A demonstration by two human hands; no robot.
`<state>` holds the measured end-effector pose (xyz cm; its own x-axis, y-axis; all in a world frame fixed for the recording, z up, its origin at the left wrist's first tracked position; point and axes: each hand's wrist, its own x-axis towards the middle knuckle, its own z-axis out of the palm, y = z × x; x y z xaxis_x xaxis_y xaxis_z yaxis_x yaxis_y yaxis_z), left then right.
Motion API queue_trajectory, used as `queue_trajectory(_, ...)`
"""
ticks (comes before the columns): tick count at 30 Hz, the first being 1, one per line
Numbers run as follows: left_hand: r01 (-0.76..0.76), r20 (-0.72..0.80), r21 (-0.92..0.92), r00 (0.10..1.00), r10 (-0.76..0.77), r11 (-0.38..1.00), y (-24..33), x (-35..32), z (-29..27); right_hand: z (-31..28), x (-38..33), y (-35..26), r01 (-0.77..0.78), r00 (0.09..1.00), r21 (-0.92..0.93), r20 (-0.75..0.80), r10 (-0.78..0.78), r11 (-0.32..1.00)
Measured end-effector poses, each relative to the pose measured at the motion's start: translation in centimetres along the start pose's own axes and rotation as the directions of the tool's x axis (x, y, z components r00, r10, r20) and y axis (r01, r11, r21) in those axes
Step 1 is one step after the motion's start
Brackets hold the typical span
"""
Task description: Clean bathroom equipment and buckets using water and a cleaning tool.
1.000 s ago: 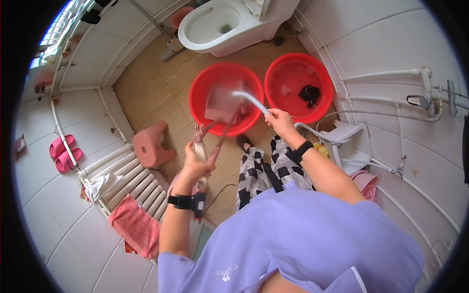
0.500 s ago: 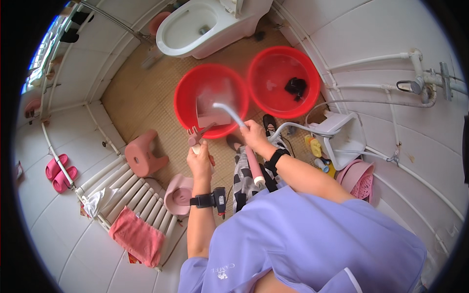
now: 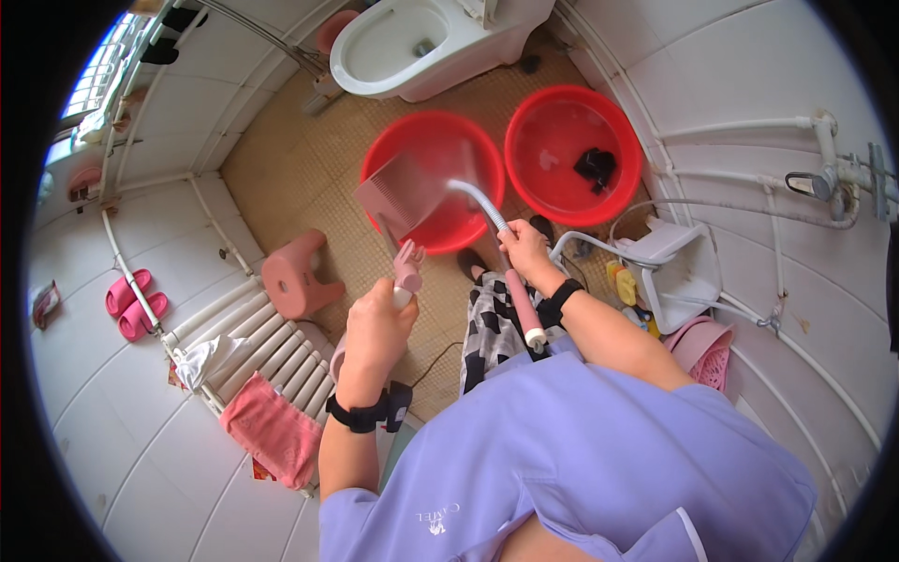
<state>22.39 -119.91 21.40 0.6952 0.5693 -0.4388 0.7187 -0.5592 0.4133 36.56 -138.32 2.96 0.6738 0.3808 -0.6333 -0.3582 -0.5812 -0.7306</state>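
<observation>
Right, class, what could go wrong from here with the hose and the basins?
The hose in the right hand, pointed into the left red basin, might splash the tiled floor, making it slippery near the shoes. Also, the toothed pink dustpan overlaps that basin's rim in this view, so it could drip outside.

Left basin (image 3: 435, 126), right basin (image 3: 562, 192): side by side on floor (image 3: 309, 178). Dustpan (image 3: 398, 197): partly over left basin. Cloth (image 3: 596, 169): in right basin. Toilet (image 3: 403, 47): behind both. Stool (image 3: 290, 281): left. Towel (image 3: 272, 426): on rack (image 3: 281, 365).
</observation>
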Motion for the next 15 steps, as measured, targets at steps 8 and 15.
queue_trajectory(8, 0.076, -0.007, -0.222, 0.997, -0.080, 0.972, -0.2, 5.2, 1.3, -0.5, 1.5, 1.5, 0.006, 1.000, 0.065, 0.020, -0.008, 0.998)
queue_trajectory(15, 0.290, 0.086, -0.363, 0.957, -0.278, 0.885, -1.2, 4.8, 1.0, -1.8, 0.9, 1.2, -0.023, 0.999, 0.158, 0.034, 0.017, 0.987)
